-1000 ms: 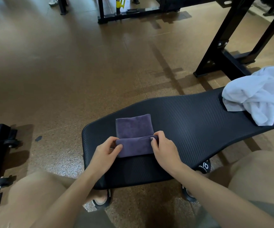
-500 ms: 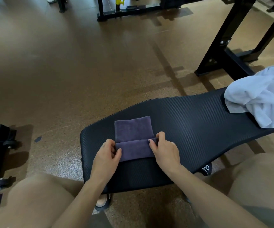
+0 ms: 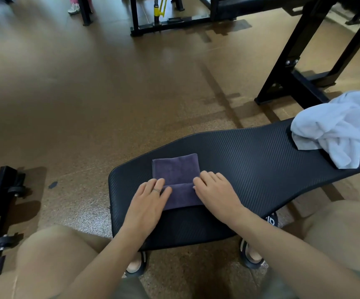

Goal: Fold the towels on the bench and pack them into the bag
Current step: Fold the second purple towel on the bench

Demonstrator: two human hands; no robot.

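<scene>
Purple towel (image 3: 176, 175) lies flattened under left hand (image 3: 147, 201) and right hand (image 3: 214, 193), fingers straight; white towel (image 3: 343, 128) heaped farther along bench (image 3: 250, 156).

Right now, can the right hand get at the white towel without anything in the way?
Probably yes. The right hand rests flat on the purple towel, and only bare bench pad lies between it and the crumpled white towel at the far right end. Whether the arm stretches that far is uncertain.
</scene>
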